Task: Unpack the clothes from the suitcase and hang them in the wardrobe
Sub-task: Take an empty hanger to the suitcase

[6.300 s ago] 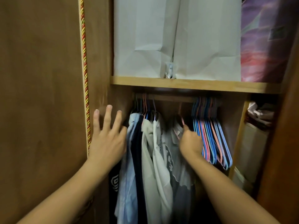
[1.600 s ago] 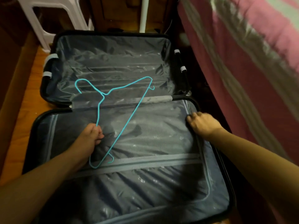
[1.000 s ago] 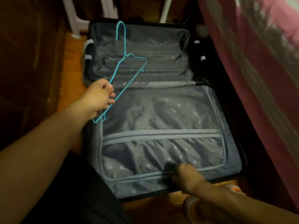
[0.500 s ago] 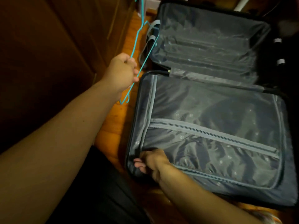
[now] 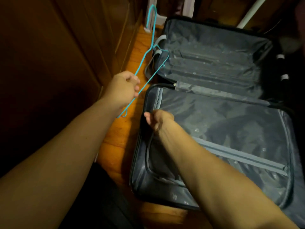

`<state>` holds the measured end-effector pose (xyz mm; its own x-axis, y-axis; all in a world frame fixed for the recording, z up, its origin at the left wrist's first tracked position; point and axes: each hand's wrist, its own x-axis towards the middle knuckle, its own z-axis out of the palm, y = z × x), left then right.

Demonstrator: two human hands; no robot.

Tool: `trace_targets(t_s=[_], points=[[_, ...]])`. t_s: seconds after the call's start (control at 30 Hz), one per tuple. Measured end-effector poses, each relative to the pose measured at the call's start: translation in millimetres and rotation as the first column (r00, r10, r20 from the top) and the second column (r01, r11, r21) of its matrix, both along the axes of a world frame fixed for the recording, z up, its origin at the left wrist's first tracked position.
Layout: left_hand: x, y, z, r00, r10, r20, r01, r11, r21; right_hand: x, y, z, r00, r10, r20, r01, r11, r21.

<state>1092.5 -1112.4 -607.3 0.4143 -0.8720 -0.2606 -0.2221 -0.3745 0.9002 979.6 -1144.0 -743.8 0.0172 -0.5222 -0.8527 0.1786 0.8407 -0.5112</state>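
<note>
An open dark suitcase (image 5: pixel 206 66) lies flat on the wooden floor, both halves lined with blue-grey fabric. A zipped divider panel (image 5: pixel 231 129) covers the near half, and no clothes show. My left hand (image 5: pixel 123 87) grips a thin teal wire hanger (image 5: pixel 149 52) left of the case, above the floor, hook pointing away. My right hand (image 5: pixel 156 120) pinches something at the divider's left edge, where its zipper runs; the zipper pull itself is hidden by my fingers.
A dark wooden wardrobe front (image 5: pixel 57 55) rises along the left. A strip of orange wood floor (image 5: pixel 122 134) runs between it and the case. White stool legs (image 5: pixel 158 12) stand at the far end. My dark-clothed leg (image 5: pixel 102 204) is at the bottom.
My right hand slid along the divider's rim from the right side, across the near edge, and up its left edge. My left hand carried the hanger off the suitcase to its left.
</note>
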Motion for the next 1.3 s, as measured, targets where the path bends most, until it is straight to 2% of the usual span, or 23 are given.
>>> trace_targets(t_s=[0.13, 0.3, 0.37, 0.4, 0.43, 0.47, 0.5, 0.53, 0.57, 0.6, 0.63, 0.67, 0.7, 0.73, 0.8, 0.9, 0.97, 1.0, 1.13, 1.17, 1.23, 1.27, 1.3], points=[[10, -1, -1, 0.998, 0.061, -0.017, -0.061, 0.998, -0.004, 1, -65, 2, 0.989, -0.122, 0.083, 0.119, 0.992, 0.037], [3, 6, 2, 0.991, 0.072, -0.114, -0.072, 0.997, 0.003, -16, -73, 35, 0.985, 0.128, 0.119, -0.123, 0.991, -0.042], [0, 8, 3, 0.989, 0.077, -0.123, -0.079, 0.997, -0.010, -23, -61, 42, 0.959, 0.259, 0.116, -0.240, 0.958, -0.155], [1, 8, 3, 0.990, 0.079, -0.117, -0.081, 0.997, -0.018, -28, -54, 43, 0.931, 0.363, 0.039, -0.342, 0.905, -0.251], [1, 8, 3, 0.991, 0.080, -0.105, -0.083, 0.996, -0.025, -38, -44, 42, 0.861, 0.488, -0.143, -0.503, 0.779, -0.374], [1, 7, 3, 0.993, 0.078, -0.087, -0.081, 0.996, -0.032, -52, -30, 40, 0.717, 0.554, -0.424, -0.697, 0.545, -0.466], [1, 6, 3, 0.995, 0.071, -0.067, -0.074, 0.997, -0.039, -71, -12, 36, 0.507, 0.485, -0.713, -0.861, 0.239, -0.449], [-1, 5, 2, 0.997, 0.060, -0.047, -0.063, 0.997, -0.044, -94, 10, 32, 0.303, 0.312, -0.901, -0.942, -0.047, -0.333], [-4, 4, 2, 0.998, 0.051, -0.032, -0.052, 0.998, -0.046, -120, 34, 27, 0.147, 0.156, -0.977, -0.956, -0.231, -0.180], [-7, 3, 2, 0.999, 0.045, -0.018, -0.046, 0.998, -0.047, -147, 58, 23, -0.001, 0.072, -0.997, -0.945, -0.327, -0.022], [-10, 2, 1, 0.999, 0.042, -0.010, -0.042, 0.998, -0.044, -172, 79, 19, -0.160, 0.018, -0.987, -0.921, -0.362, 0.143], [-13, 2, -2, 0.999, 0.037, -0.001, -0.037, 0.999, -0.040, -195, 94, 14, -0.299, -0.006, -0.954, -0.885, -0.373, 0.280], [-16, 1, -4, 1.000, 0.025, 0.013, -0.025, 0.999, -0.031, -211, 103, 8, -0.383, -0.026, -0.924, -0.851, -0.380, 0.363], [-20, 1, -6, 1.000, 0.005, 0.031, -0.004, 1.000, -0.021, -221, 107, 5, -0.415, -0.045, -0.909, -0.836, -0.376, 0.400], [-28, -1, -9, 0.998, -0.037, 0.056, 0.037, 0.999, -0.002, -223, 106, 2, -0.385, -0.069, -0.920, -0.851, -0.358, 0.383], [-40, -2, -11, 0.994, -0.085, 0.073, 0.085, 0.996, 0.007, -232, 101, 3, -0.171, -0.121, -0.978, -0.916, -0.346, 0.203], [-45, -3, -12, 0.991, -0.115, 0.069, 0.114, 0.993, 0.011, -254, 95, 9, -0.048, -0.095, -0.994, -0.953, -0.294, 0.074], [-47, -5, -13, 0.989, -0.126, 0.078, 0.126, 0.992, 0.013, -263, 89, 18, -0.054, -0.070, -0.996, -0.962, -0.263, 0.071], [-45, -15, 6, 0.985, -0.019, 0.171, 0.030, 0.998, -0.064, -262, 1, 94, -0.270, -0.031, -0.962, -0.939, -0.214, 0.270], [-43, -17, 15, 0.979, 0.050, 0.197, -0.028, 0.993, -0.115, -254, -43, 121, -0.328, -0.058, -0.943, -0.934, -0.128, 0.333], [-37, -20, 33, 0.934, 0.195, 0.298, -0.129, 0.966, -0.226, -235, -128, 186, -0.383, -0.193, -0.903, -0.921, 0.160, 0.356], [-35, -21, 41, 0.904, 0.259, 0.340, -0.165, 0.945, -0.281, -227, -165, 221, -0.347, -0.290, -0.892, -0.915, 0.313, 0.255], [-35, -21, 49, 0.882, 0.312, 0.353, -0.192, 0.922, -0.335, -218, -193, 253, -0.275, -0.387, -0.880, -0.903, 0.418, 0.098]])
